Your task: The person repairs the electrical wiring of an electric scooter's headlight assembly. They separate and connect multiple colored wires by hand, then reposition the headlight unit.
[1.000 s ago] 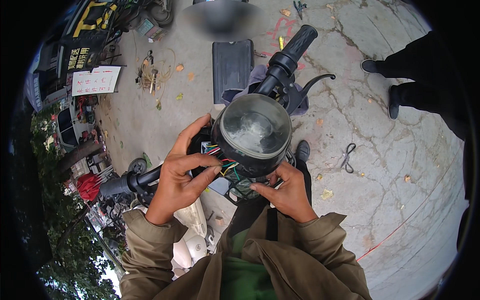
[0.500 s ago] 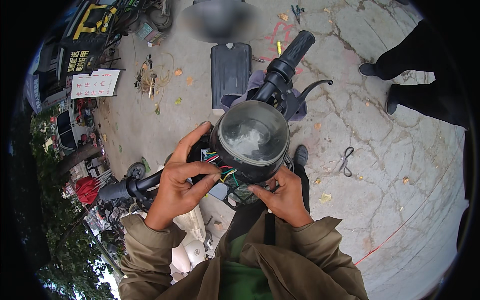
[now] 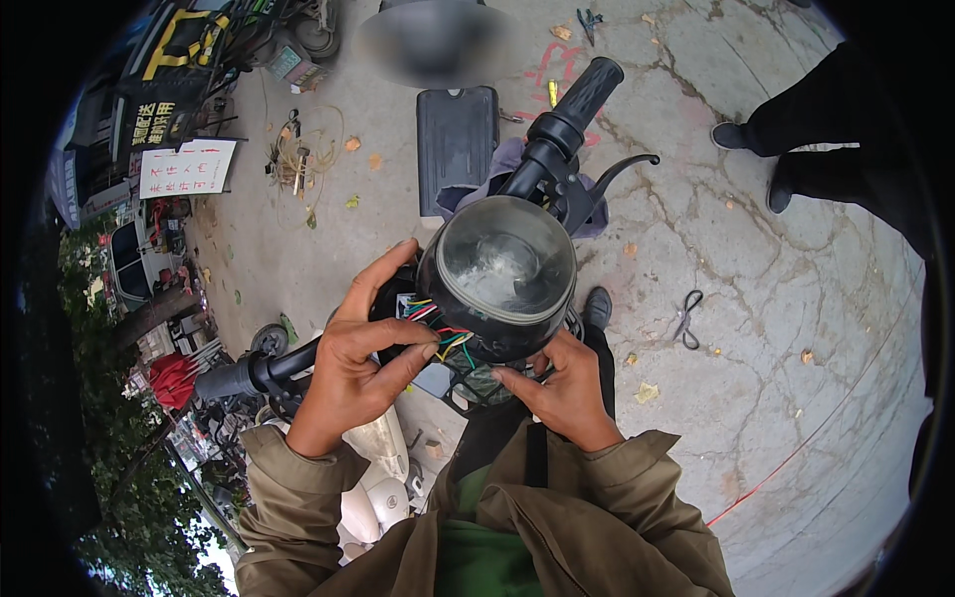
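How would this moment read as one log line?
left hand: pinching at coloured wires | right hand: by clear-topped round housing | nearby: black handlebar grip

wires (image 3: 456,340) partly hidden; dark shape (image 3: 435,45) above blurred; bystander (image 3: 811,114) cut off.

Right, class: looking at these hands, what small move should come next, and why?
I'd probably have the left hand gently ease one strand clear of the coloured wires: its thumb and forefinger appear pinched among them, the strands bunch closely beside the round housing, and the right hand is near its lower edge.
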Motion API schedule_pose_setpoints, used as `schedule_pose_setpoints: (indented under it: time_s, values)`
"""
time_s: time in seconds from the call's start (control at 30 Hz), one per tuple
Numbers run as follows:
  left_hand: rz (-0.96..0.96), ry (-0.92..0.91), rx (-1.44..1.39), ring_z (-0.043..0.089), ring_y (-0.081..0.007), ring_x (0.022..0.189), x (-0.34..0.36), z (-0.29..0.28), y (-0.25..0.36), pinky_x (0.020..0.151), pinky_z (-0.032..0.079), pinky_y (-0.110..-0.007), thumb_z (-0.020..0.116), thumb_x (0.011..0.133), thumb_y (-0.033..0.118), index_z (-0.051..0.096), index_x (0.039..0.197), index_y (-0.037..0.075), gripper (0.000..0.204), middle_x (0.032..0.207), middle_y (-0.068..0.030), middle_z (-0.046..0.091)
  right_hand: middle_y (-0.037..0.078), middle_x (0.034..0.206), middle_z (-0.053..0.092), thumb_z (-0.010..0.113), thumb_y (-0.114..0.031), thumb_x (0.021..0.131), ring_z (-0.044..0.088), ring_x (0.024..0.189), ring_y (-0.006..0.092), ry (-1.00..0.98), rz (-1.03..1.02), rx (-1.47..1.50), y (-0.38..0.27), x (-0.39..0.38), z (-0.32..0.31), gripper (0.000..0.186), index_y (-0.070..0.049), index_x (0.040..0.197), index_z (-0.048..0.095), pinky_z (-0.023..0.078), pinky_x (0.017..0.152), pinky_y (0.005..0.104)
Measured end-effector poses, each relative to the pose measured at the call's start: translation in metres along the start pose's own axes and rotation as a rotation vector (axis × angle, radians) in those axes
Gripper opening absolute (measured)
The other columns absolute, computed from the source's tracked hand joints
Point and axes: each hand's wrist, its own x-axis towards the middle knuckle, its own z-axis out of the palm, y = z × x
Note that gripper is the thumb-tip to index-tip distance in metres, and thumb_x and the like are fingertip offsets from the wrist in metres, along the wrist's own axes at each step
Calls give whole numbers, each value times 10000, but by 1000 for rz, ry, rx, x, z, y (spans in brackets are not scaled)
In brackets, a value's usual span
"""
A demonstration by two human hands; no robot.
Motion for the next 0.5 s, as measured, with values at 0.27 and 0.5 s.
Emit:
schedule_pose_setpoints:
  time_s: [0.27,0.5]
  values:
    - [4,-3,11,557,-408,1510,0,-1,0,1235,414,-459,851,845,-17,865,1006,55,177,1682,-281,500,60,822,625,989,-133,787,549,640,165,8,-2,-2,0,0,1,326,-21,860,692,447,579,338]
    - [15,-4,10,565,-406,1502,0,0,0,1227,423,-458,849,845,-19,865,1009,55,181,1682,-282,497,62,819,619,986,-136,789,546,642,168,12,-21,-5,-1,-1,0,325,-19,854,690,445,581,342]
